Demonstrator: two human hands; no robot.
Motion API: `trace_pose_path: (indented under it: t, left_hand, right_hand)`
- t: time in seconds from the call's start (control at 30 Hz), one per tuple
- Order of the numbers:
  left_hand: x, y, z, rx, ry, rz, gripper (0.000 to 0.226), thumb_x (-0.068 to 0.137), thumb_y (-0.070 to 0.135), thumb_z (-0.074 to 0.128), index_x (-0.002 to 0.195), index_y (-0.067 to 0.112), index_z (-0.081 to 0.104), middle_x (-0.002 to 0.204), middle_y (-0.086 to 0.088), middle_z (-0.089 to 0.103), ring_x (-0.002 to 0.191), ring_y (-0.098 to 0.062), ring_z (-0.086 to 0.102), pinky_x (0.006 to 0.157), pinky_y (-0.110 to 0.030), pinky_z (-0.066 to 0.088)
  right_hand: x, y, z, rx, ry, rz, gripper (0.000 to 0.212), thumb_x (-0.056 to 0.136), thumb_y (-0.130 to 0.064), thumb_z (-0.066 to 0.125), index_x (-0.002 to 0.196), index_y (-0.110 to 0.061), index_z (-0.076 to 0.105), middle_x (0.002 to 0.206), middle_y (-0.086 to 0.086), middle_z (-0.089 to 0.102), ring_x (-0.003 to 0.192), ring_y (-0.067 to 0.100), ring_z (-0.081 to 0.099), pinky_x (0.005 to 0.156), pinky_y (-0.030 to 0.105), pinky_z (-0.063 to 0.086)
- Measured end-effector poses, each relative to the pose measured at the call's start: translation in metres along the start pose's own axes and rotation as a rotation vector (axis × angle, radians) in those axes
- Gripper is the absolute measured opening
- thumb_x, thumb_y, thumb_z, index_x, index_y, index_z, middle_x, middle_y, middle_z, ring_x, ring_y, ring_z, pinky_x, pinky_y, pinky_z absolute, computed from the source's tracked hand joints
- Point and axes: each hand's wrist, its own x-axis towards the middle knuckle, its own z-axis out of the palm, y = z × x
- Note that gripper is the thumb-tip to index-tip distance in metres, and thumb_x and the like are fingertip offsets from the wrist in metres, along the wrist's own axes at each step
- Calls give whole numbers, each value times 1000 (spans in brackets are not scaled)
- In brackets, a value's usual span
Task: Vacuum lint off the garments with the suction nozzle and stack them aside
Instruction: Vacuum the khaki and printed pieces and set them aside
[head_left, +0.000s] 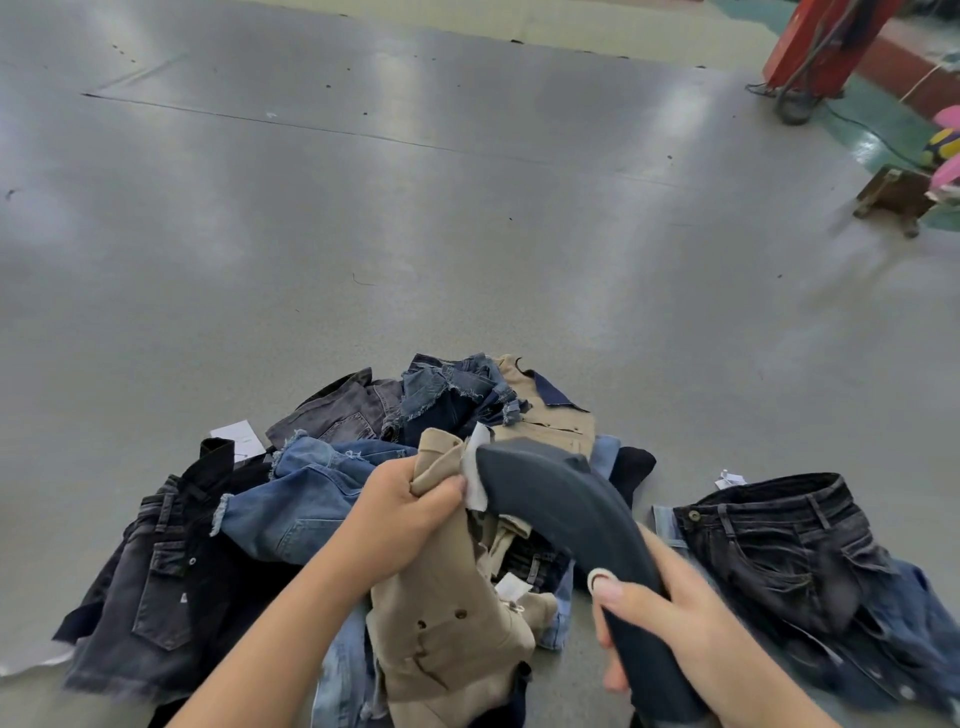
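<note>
Khaki garment (447, 613) hangs bunched in the left hand (402, 512), fingers curled round its top, above the denim pile (291, 499) on the desk (415, 234). Right hand (670, 618) grips the dark nozzle (566, 512), its tip against the cloth. Black jeans (779, 545) lie apart at right.

No readable text anywhere. White paper tag (236, 435) on floor beside denim pile (311, 499): faint marks, perhaps print, too small to read. White labels on khaki garment (447, 613) blank from here.
</note>
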Motion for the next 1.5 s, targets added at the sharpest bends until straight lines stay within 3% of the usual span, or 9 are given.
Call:
trace_pose_path:
  t: [0.17,0.33,0.5,0.8,0.9,1.03,1.1,1.2,1.5]
  left_hand:
    - [1,2,1,0,84,-53,42,84,15,64,51,20,39,48,10,35,46,-4,32,44,-15,29]
    - [5,1,1,88,156,4,42,85,9,63,52,15,38,45,11,33,45,-5,29,45,-16,27]
    - [1,3,0,69,61,78,33,78,23,59,53,15,39,47,12,39,46,-3,34,47,-14,29]
    - [0,-5,2,49,4,-15,41,81,28,65,50,23,39,48,12,41,47,-1,35,47,-15,31]
    - [1,-8,2,111,60,-13,46,88,16,63,51,23,37,49,13,43,48,-1,37,48,-15,32]
    - [3,-2,1,84,119,60,31,85,15,63,56,9,50,64,21,56,60,3,50,58,-8,37]
    - [3,-1,0,77,127,52,31,80,23,61,56,9,47,57,18,51,55,1,46,55,-10,36]
    - [2,-2,1,90,95,59,41,86,7,64,55,15,39,51,14,43,51,-1,39,51,-13,34]
    - [3,-2,0,147,-26,160,31,78,21,55,53,17,38,58,16,45,54,-1,41,54,-12,33]
  right_hand:
    - [3,-8,-8,94,103,-42,32,67,-33,74,98,-35,66,63,15,59,45,33,56,46,33,49]
    - [-8,-3,-13,-30,-78,37,43,67,-45,73,108,-50,59,69,13,64,53,30,60,51,33,51]
    - [-3,-3,-7,-113,-87,61,39,67,-50,68,105,-55,57,67,8,64,53,27,59,52,30,50]
    - [1,-11,-10,54,47,-3,19,72,-32,69,91,-36,67,65,17,58,45,31,55,46,33,49]
    - [-5,-12,-17,52,-2,5,31,65,-39,74,95,-38,67,66,18,59,46,32,56,47,34,49]
    - [-11,-8,-21,-41,-104,66,41,66,-47,72,106,-51,60,68,14,63,53,33,59,53,36,51]
    - [-12,-7,-19,-86,-110,81,40,67,-49,70,104,-57,57,69,12,64,55,31,59,56,36,51]
    - [-10,-7,-19,-123,-112,79,39,68,-49,69,103,-61,55,69,10,65,56,29,59,56,35,52]
    - [-6,-14,-19,-86,2,17,38,63,-48,70,100,-44,62,66,12,60,51,33,57,53,36,51]
